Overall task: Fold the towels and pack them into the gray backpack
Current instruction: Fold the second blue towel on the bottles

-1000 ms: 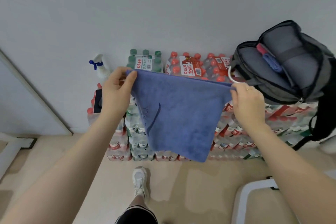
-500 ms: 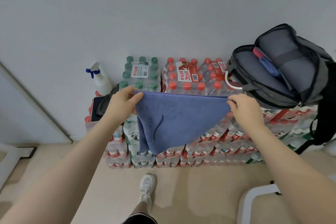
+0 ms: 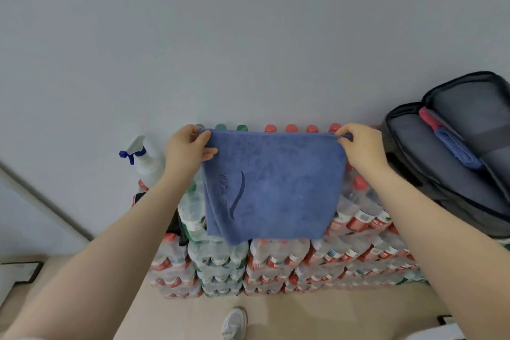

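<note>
Towel (image 3: 273, 188) raised higher, L hand (image 3: 187, 149) & R hand (image 3: 361, 146) pinching corners

Shrink-wrapped packs of plastic water bottles with red and green caps (image 3: 276, 265) stand stacked against a pale grey wall (image 3: 248, 36) across the lower centre of the frame. A white spray bottle with a blue trigger (image 3: 145, 159) sits on the stack at centre left. A white sneaker (image 3: 234, 323) rests on the beige floor (image 3: 331, 312) at the bottom edge.
</note>
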Motion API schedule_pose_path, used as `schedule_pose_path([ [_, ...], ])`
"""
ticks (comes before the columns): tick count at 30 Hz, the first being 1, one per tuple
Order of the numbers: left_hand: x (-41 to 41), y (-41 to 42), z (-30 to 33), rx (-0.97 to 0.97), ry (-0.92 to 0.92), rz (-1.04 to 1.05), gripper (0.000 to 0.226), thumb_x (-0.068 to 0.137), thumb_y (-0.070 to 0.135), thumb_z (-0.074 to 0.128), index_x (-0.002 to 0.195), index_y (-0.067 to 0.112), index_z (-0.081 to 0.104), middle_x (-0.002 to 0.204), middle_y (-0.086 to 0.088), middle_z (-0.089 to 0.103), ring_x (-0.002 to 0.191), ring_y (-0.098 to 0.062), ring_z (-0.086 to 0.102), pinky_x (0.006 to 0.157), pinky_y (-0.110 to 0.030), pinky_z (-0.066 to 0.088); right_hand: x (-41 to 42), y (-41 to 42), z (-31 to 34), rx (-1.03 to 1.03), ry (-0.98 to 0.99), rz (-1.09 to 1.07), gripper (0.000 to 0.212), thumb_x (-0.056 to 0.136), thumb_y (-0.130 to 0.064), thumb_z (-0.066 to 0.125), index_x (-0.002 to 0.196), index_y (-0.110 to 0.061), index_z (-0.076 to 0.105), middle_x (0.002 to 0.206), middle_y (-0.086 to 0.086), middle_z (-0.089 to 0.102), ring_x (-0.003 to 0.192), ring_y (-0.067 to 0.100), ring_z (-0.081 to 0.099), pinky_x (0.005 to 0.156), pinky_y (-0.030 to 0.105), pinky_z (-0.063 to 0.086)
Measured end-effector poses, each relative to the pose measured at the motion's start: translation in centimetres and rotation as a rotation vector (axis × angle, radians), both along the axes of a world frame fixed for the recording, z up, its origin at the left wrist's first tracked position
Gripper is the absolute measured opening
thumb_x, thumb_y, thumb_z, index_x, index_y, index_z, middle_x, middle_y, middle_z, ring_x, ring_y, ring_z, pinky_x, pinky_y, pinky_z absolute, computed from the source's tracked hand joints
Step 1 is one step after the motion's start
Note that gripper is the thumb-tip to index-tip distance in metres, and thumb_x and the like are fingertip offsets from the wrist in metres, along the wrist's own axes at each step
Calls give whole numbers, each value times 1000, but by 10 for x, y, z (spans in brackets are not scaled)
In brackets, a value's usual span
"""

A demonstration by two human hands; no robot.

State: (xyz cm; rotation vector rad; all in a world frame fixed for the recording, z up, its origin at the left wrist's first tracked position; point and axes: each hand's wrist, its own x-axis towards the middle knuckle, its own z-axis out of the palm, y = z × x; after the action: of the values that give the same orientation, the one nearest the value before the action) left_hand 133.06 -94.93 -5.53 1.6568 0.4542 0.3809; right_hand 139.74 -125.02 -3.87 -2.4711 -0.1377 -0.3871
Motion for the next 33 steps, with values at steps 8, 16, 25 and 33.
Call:
schedule_pose_path([
  [8,98,28,-2,64,67,-71,10,90,13,57,80,15,56,73,-3,61,41,-6,61,49,-17,54,93,22,-5,-88,75,-144,20,88,-6,52,104,-7,64,108,14,67,97,32,61,79,35,44],
  [16,152,35,-36,255,207,-115,19,90,12,54,71,12,52,65,-5,60,37,-2,58,64,-33,55,147,40,-40,139,195,-188,18,87,4,44,93,-5,59,92,21,64,81,36,67,79,47,54],
  [25,125,31,-36,385,246,-127,17,90,12,49,106,10,52,94,2,58,75,-20,61,69,-28,46,102,86,-44,-131,136,197,17,87,-6,52,98,-5,65,103,12,62,93,25,57,84,28,39],
  [33,46,12,-21,128,402,-220,21,95,8,35,79,9,48,62,-6,55,49,-19,51,43,-21,41,-6,158,-24,-346,355,755,19,91,-34,51,91,-16,55,86,-3,56,79,17,51,64,32,41],
])
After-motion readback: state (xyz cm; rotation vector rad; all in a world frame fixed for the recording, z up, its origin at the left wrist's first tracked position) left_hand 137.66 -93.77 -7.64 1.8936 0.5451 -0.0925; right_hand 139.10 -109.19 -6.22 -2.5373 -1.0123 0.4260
